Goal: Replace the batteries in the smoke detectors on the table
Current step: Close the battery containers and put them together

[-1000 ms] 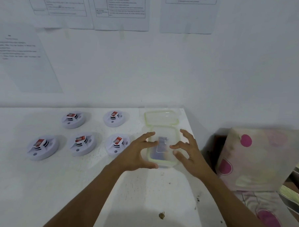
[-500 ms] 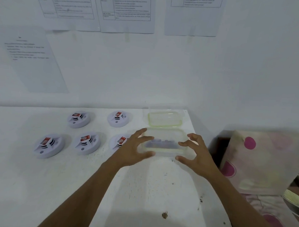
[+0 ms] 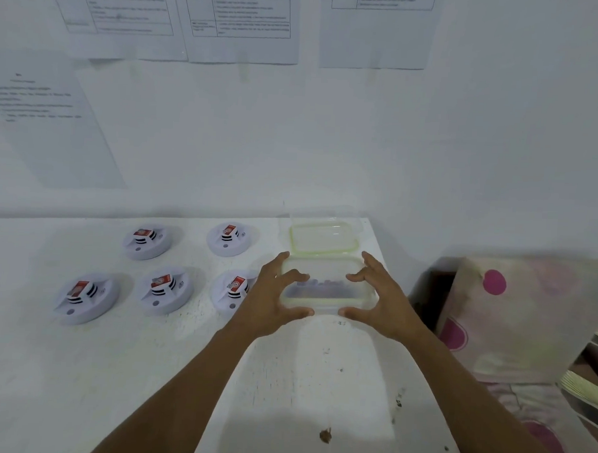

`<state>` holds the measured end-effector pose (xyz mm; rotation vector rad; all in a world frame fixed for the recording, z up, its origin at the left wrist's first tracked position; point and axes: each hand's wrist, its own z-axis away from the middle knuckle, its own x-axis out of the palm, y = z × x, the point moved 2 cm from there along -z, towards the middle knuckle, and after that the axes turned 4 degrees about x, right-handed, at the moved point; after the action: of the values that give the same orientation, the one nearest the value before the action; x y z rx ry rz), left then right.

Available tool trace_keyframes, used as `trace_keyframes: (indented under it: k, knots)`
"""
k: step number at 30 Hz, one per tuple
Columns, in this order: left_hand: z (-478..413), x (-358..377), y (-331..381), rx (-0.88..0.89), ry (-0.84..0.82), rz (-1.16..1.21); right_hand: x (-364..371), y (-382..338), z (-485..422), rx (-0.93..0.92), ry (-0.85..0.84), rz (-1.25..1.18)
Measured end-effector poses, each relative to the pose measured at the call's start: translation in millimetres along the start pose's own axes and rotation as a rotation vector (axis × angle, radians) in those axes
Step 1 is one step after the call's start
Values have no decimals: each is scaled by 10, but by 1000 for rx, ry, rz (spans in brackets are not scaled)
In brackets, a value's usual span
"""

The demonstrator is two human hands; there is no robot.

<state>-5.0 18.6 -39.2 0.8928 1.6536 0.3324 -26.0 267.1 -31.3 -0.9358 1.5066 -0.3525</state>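
Note:
Several white round smoke detectors [image 3: 166, 289] lie in two rows on the left part of the white table [image 3: 78, 388], each with a red and white battery [image 3: 161, 282] on top. A clear plastic box [image 3: 325, 289] with dark batteries inside sits crosswise near the table's far right corner. My left hand [image 3: 274, 293] grips its left end and my right hand [image 3: 380, 298] grips its right end, thumbs on the near side and fingers curled over the far rim. The nearest detector [image 3: 233, 290] is partly hidden behind my left hand.
A green-rimmed clear lid [image 3: 324, 237] lies just behind the box, against the wall. The table's right edge [image 3: 421, 385] runs close to my right arm, with a cushion with pink dots [image 3: 509, 321] beyond it. Printed sheets [image 3: 241, 21] hang on the wall.
The box has been turned from pointing away from me to lying crosswise, and sits a little farther back. Both hands stayed on its ends. The camera tilted slightly.

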Motion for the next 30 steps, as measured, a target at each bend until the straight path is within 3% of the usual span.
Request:
trace_keyframes:
  k: [8, 13, 18, 22, 24, 28, 30]
  knots:
    - [-20, 12, -2, 21, -41, -143, 12, 17, -37, -30, 19, 45]
    - [-6, 19, -51, 43, -33, -50, -1, -31, -19, 15, -14, 39]
    - [129, -50, -98, 65, 180, -65, -74, -32, 63, 43, -37, 85]
    - [286, -17, -7, -15, 391, 19, -9, -14, 214, 36, 36, -46]
    - [330, 17, 114, -47, 332, 84, 27, -34, 268, 49, 71, -137]
    - [314, 112, 296, -115, -41, 101, 44, -81, 381, -26, 172, -164]
    - [273, 110, 296, -112, -134, 103, 88, -72, 447, -72, 152, -148]
